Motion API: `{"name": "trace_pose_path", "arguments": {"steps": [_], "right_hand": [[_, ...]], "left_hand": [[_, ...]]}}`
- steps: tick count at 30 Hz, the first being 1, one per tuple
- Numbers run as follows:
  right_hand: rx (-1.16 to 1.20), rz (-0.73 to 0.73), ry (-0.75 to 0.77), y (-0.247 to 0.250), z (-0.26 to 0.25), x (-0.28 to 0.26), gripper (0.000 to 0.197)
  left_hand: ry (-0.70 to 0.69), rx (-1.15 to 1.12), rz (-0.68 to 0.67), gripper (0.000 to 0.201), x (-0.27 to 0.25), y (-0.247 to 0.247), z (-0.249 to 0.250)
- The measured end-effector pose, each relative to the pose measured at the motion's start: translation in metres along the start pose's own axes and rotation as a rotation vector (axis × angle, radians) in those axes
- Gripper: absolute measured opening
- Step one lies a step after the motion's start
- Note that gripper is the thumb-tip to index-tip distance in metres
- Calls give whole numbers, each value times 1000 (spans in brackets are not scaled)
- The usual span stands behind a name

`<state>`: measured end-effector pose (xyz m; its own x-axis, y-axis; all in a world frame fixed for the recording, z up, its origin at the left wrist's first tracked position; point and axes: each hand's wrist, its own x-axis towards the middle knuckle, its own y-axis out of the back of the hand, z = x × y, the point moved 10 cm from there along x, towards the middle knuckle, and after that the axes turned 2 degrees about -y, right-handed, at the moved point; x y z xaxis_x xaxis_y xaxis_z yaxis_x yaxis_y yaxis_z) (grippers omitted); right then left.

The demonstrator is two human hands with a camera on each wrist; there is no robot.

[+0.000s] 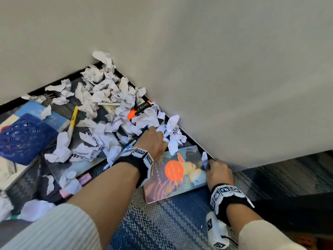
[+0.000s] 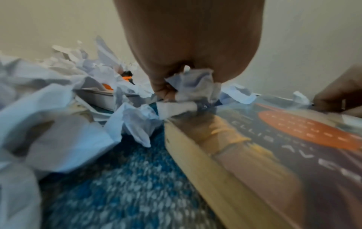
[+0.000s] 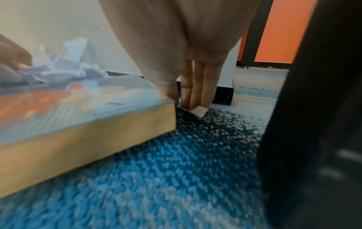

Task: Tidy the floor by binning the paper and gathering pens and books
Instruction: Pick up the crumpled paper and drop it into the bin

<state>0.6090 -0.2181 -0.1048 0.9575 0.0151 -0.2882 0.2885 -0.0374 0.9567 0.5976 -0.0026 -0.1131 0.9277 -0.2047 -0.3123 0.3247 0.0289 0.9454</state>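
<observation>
Crumpled white paper (image 1: 108,98) lies heaped on the blue carpet in the corner by the wall. My left hand (image 1: 159,132) reaches into the near end of the heap, and in the left wrist view its fingers (image 2: 162,91) grip a crumpled paper ball (image 2: 195,86). A paperback book (image 1: 176,174) with an orange circle on its cover lies flat between my hands. At the book's far right corner my right hand (image 1: 209,164) pinches a small paper scrap (image 1: 204,158); the right wrist view shows the fingers (image 3: 194,93) pointing down onto the scrap (image 3: 199,110).
An orange highlighter (image 1: 138,110), a yellow pen (image 1: 73,118) and a pink highlighter (image 1: 84,178) lie among the paper. More books and a dark blue perforated object (image 1: 21,138) sit at the left. The wall (image 1: 234,87) closes off the far side; a dark shape (image 3: 313,124) stands close on the right.
</observation>
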Motion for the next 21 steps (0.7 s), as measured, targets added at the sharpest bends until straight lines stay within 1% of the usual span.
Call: {"name": "trace_pose_path", "arguments": {"steps": [1, 2, 3, 4, 5, 6, 7, 9, 11, 12, 14, 15, 16, 17, 19, 20, 21], "right_hand": [[17, 18, -9, 3, -1, -2, 18], [54, 42, -23, 8, -3, -5, 19], [112, 75, -33, 15, -6, -9, 20], [175, 111, -33, 23, -10, -12, 19], [232, 139, -12, 31, -18, -14, 18], [274, 143, 29, 38, -29, -15, 15], [298, 128, 84, 42, -42, -14, 14], [297, 103, 160, 50, -68, -10, 17], [277, 122, 178, 57, -90, 0, 21], [258, 137, 184, 58, -101, 5, 22], [188, 171, 215, 54, -125, 16, 27], [144, 172, 226, 46, -137, 21, 33], [82, 149, 224, 34, -145, 25, 41], [-6, 107, 221, 20, -152, 28, 50], [-158, 57, 220, -6, -164, 30, 64], [-166, 53, 220, -14, -168, 29, 65], [-129, 55, 215, -19, -168, 30, 61]], "left_hand": [[-15, 26, 64, 22, -2, 9, 0], [22, -4, 46, 19, -2, 8, -5], [69, -83, 57, 10, -4, 12, -9], [163, -165, 73, 10, -7, 17, -20], [247, -252, 132, 18, -9, 20, -31], [311, -329, 128, 22, -10, 17, -39], [326, -358, 149, 24, -13, 19, -40], [333, -410, 182, 29, -19, 27, -42], [314, -416, 208, 34, -27, 34, -45], [309, -413, 211, 32, -30, 35, -48], [290, -390, 155, 23, -37, 31, -52], [278, -369, 121, 19, -42, 26, -56], [274, -349, 90, 17, -47, 21, -59], [275, -339, 70, 19, -53, 16, -62], [294, -364, 46, 38, -67, 5, -72], [303, -373, 43, 48, -74, -1, -78], [286, -368, 50, 53, -78, -5, -78]]}}
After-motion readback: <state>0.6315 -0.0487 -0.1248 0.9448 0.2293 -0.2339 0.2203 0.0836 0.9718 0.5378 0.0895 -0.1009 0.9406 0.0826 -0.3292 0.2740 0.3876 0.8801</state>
